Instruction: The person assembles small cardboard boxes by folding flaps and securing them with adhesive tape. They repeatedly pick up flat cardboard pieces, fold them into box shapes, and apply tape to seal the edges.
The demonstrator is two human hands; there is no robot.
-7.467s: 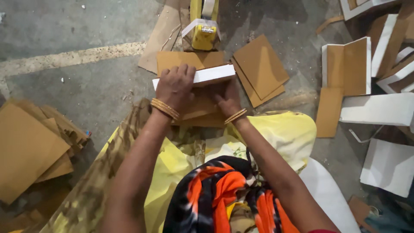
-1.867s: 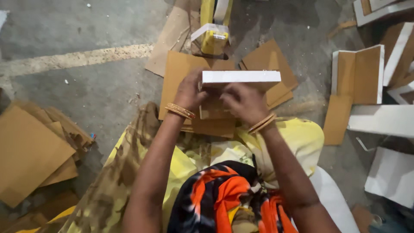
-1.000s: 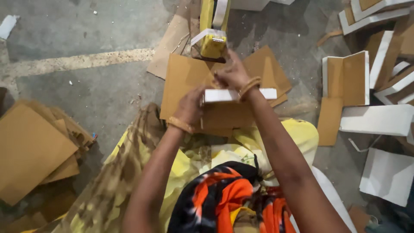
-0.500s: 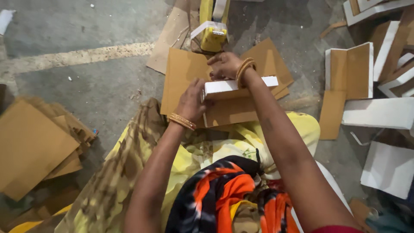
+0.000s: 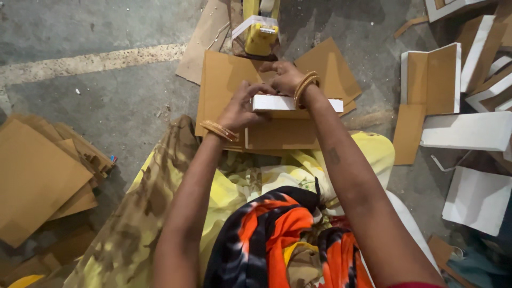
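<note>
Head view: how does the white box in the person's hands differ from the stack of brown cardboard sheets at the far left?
The white box is white, narrow and held up by the left hand and right hand; the stack of brown cardboard sheets is brown, broad and flat, lying untouched on the concrete floor. The box is one folded piece; the stack is many loose sheets. Both look like cardboard.
</note>
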